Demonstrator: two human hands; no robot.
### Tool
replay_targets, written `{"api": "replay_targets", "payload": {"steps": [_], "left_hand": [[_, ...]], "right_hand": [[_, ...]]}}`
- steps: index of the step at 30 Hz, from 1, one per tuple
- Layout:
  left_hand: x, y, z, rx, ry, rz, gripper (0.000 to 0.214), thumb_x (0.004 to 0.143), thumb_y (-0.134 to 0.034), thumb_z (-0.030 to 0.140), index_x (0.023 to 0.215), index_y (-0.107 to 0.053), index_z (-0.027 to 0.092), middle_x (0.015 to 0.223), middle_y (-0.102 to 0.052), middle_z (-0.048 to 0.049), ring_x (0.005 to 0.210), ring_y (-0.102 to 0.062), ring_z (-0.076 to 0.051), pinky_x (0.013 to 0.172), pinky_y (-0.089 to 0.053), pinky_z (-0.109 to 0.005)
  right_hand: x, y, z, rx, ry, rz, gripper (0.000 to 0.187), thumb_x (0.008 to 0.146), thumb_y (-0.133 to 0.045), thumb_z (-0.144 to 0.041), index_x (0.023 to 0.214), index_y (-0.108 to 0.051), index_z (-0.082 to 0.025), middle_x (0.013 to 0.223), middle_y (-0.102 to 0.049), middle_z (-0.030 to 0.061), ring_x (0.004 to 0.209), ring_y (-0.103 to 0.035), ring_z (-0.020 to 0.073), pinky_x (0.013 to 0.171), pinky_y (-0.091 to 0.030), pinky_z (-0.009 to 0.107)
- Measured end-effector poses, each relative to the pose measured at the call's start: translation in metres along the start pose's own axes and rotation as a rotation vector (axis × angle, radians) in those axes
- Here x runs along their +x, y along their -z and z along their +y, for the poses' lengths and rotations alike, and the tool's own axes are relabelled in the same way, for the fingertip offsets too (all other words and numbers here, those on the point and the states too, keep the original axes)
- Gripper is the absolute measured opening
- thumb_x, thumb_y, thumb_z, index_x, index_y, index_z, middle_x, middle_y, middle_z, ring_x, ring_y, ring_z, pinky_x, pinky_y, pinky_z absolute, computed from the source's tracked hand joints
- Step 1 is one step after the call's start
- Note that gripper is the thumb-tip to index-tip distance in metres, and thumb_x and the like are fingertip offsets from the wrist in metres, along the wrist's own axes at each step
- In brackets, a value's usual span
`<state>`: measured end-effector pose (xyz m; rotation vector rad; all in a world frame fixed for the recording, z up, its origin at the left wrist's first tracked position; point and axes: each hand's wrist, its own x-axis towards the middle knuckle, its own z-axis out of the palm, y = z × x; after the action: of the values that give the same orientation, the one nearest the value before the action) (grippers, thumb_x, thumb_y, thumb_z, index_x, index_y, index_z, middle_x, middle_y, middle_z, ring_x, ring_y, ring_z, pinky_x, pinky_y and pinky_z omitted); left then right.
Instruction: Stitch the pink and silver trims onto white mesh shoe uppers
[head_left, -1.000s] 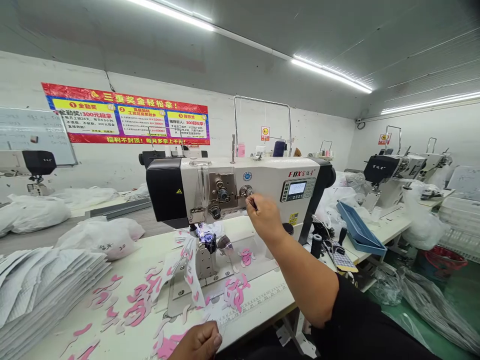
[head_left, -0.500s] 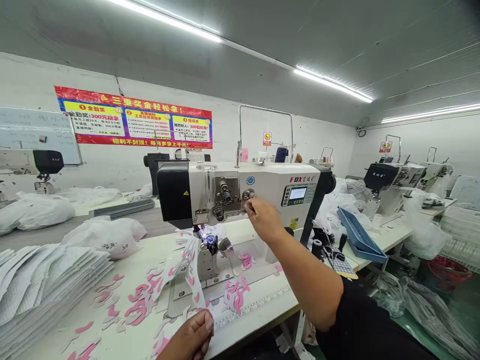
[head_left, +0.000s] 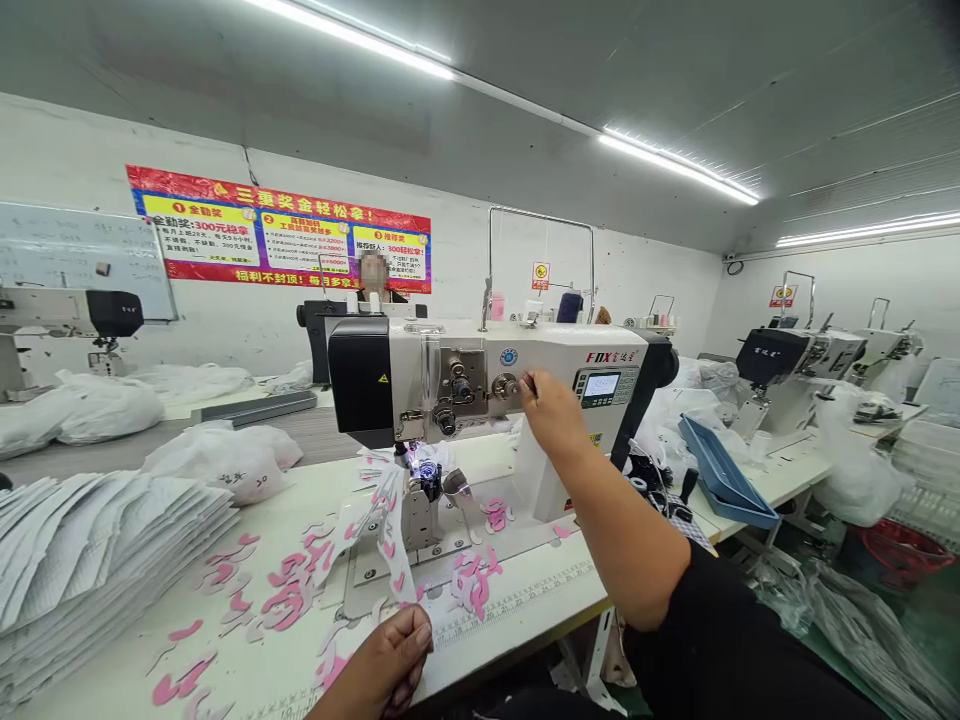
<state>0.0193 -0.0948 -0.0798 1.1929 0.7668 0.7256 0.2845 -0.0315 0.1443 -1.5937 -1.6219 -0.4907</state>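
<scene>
In front of me stands a white sewing machine (head_left: 555,350) with a black end cover and a small lit screen. My right hand (head_left: 555,412) is raised to its front, fingertips pinched just right of a round metal dial (head_left: 505,387). What the pinch holds, if anything, is too small to see. Low in front, my left hand (head_left: 388,660) has its fingers curled closed beside the lower end of a white strip with pink pieces (head_left: 388,545). The strip runs up toward the lit needle area (head_left: 426,475). Whether those fingers grip it is hidden.
Loose pink and white cut pieces (head_left: 289,595) lie on the white table, left of the machine. A tall stack of white sheets (head_left: 97,560) and a white plastic bag (head_left: 225,460) stand farther left. Blue trays (head_left: 724,475) are at right. A person (head_left: 373,275) is behind the machine.
My right hand has moved up and right, from just below the dial to its right side. My left hand stays by the strip. A person has come into view behind the machine.
</scene>
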Motion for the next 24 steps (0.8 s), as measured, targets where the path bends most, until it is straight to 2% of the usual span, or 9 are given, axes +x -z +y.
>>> {"api": "replay_targets", "payload": {"steps": [3, 5, 9, 15, 21, 24], "left_hand": [[0.002, 0.002, -0.002, -0.006, -0.003, -0.025, 0.049, 0.08, -0.063, 0.066, 0.076, -0.04, 0.022, 0.047, -0.034, 0.011, 0.041, -0.014, -0.005, 0.044, -0.008, -0.023], [0.003, 0.003, -0.003, -0.002, -0.004, -0.036, 0.048, 0.081, -0.062, 0.065, 0.077, -0.041, 0.022, 0.045, -0.032, 0.0115, 0.04, -0.013, -0.005, 0.043, -0.007, -0.023], [0.003, 0.004, -0.004, -0.016, -0.013, -0.025, 0.047, 0.082, -0.062, 0.064, 0.077, -0.043, 0.021, 0.05, -0.034, 0.0102, 0.043, -0.014, -0.005, 0.044, -0.008, -0.023], [0.001, 0.003, -0.003, -0.035, 0.004, -0.012, 0.044, 0.086, -0.059, 0.062, 0.078, -0.043, 0.021, 0.051, -0.033, 0.0101, 0.044, -0.014, -0.006, 0.045, -0.009, -0.024], [0.005, -0.012, 0.01, -0.038, -0.05, -0.021, 0.045, 0.084, -0.062, 0.062, 0.079, -0.043, 0.021, 0.054, -0.04, 0.0087, 0.043, -0.017, -0.005, 0.046, -0.008, -0.024], [0.005, -0.016, 0.014, -0.017, -0.074, -0.061, 0.046, 0.083, -0.061, 0.064, 0.078, -0.045, 0.021, 0.051, -0.04, 0.0083, 0.043, -0.018, -0.005, 0.047, -0.009, -0.025]], "right_hand": [[-0.003, -0.001, -0.001, -0.009, 0.012, -0.046, 0.015, 0.095, -0.048, -0.026, 0.097, -0.062, -0.022, 0.089, -0.071, 0.0055, 0.082, -0.063, 0.0213, 0.071, -0.04, 0.03], [-0.003, 0.0, -0.003, -0.009, 0.023, -0.048, 0.015, 0.096, -0.048, -0.029, 0.098, -0.061, -0.024, 0.09, -0.071, 0.0037, 0.084, -0.063, 0.0206, 0.071, -0.04, 0.029], [-0.001, 0.003, -0.002, -0.012, -0.033, -0.003, 0.023, 0.099, -0.039, -0.031, 0.106, -0.058, -0.022, 0.099, -0.07, 0.0077, 0.089, -0.062, 0.0223, 0.072, -0.039, 0.03], [-0.009, -0.003, -0.009, 0.008, -0.012, -0.063, 0.012, 0.094, -0.049, -0.028, 0.095, -0.06, -0.025, 0.088, -0.071, 0.0026, 0.08, -0.062, 0.0207, 0.067, -0.038, 0.029], [0.004, 0.003, 0.0, 0.026, -0.056, -0.007, 0.02, 0.098, -0.039, -0.028, 0.103, -0.058, -0.021, 0.097, -0.07, 0.0091, 0.087, -0.062, 0.023, 0.071, -0.038, 0.031], [-0.007, -0.005, 0.001, 0.041, -0.045, -0.052, 0.017, 0.097, -0.043, -0.025, 0.097, -0.059, -0.02, 0.092, -0.071, 0.0087, 0.083, -0.063, 0.0218, 0.069, -0.038, 0.03]]}}
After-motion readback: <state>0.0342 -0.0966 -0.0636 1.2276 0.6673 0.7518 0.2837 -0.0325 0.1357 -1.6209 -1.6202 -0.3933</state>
